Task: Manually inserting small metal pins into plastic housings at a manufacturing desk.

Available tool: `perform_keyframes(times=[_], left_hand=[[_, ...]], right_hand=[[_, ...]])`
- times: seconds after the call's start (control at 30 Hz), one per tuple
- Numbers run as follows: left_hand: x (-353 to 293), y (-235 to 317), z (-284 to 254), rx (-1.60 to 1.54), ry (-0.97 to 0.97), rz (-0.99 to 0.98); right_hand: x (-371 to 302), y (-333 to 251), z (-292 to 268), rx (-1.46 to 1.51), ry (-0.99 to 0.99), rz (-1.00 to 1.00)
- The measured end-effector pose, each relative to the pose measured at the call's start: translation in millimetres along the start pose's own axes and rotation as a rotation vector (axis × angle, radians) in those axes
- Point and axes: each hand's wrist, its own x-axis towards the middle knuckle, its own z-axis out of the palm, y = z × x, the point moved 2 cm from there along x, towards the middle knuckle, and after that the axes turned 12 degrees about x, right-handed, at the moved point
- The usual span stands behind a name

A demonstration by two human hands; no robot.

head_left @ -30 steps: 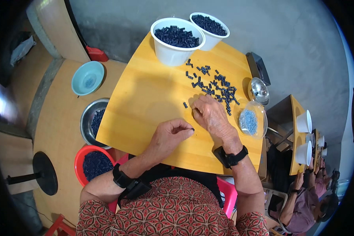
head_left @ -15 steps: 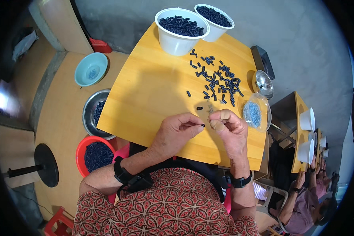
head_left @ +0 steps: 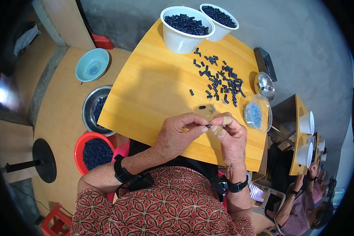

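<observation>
Black piece (head_left: 208, 126) pinched, lying crosswise.

Red patterned shirt (head_left: 165, 204), black wristbands (head_left: 122, 173)

Both bare forearms rise from the lower edge and angle inward until the hands meet over the near edge of the yellow wooden counter (head_left: 153, 90). The left hand (head_left: 176, 135) lies knuckles up, wrist slightly bent, its thumb and forefinger pinched together at the tips. The right hand (head_left: 230, 133) faces it with fingers curled, its thumb and forefinger closed in a matching pinch grip. The two sets of fingertips touch, with a tiny dark piece (head_left: 208, 126) between them. Each wrist carries a black band.
</observation>
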Motion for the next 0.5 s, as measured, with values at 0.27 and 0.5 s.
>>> perform_keyframes(times=[0.27, 0.5], left_hand=[[0.4, 0.0, -1.1, 0.079, 0.017, -0.004], [5.4, -12.1, -2.2, -0.171, -0.05, -0.068]], right_hand=[[-6.2, -5.5, 7.7, -0.567, -0.071, -0.295], [-10.5, -8.4, 19.9, -0.722, -0.008, -0.431]])
